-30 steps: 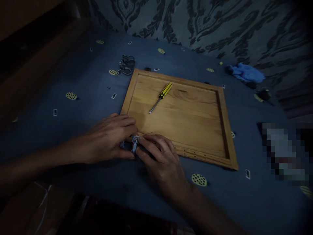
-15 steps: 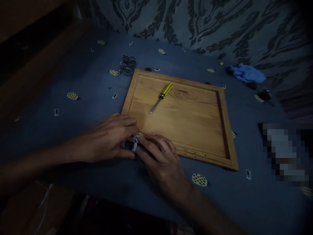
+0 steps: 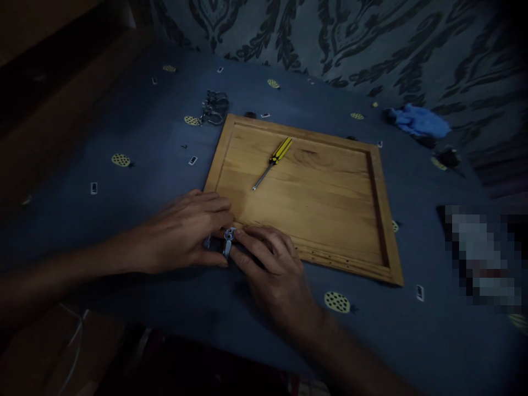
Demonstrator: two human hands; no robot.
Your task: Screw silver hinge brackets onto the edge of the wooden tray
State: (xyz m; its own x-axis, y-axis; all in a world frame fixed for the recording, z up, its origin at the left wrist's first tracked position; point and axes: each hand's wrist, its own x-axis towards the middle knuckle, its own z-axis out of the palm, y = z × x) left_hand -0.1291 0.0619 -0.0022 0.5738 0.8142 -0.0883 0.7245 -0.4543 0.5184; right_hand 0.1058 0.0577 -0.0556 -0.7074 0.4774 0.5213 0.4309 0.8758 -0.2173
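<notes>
1. Hardly any movement noted since the earlier frame: the view has been tilted slightly, while hands, fitting and panel are kept in the same arrangement.
2. A metal fitting (image 3: 228, 242) is located at the near edge of the wooden panel (image 3: 317, 192), towards its near left corner.
3. The fitting is grasped from one side by the fingers of the left hand (image 3: 190, 231), from the other by those of the right hand (image 3: 280, 278); pressure cannot be judged.
4. That corner, and part of the fitting, are blocked from sight by the hands. Small holes are seen along the near rim, right of the hands.
5. A yellow-and-black screwdriver (image 3: 282, 150) is laid inside the raised rim, clear of both hands.
6. Beyond the far left corner, more metal fittings (image 3: 214, 108) are heaped; a small dark piece (image 3: 183, 146) is seen nearer, on the patterned blue tabletop (image 3: 157, 121).
7. At far right, a blue cloth (image 3: 418, 120) is crumpled near the wall (image 3: 371, 44); a pixelated object (image 3: 474, 253) is seen nearer.
</notes>
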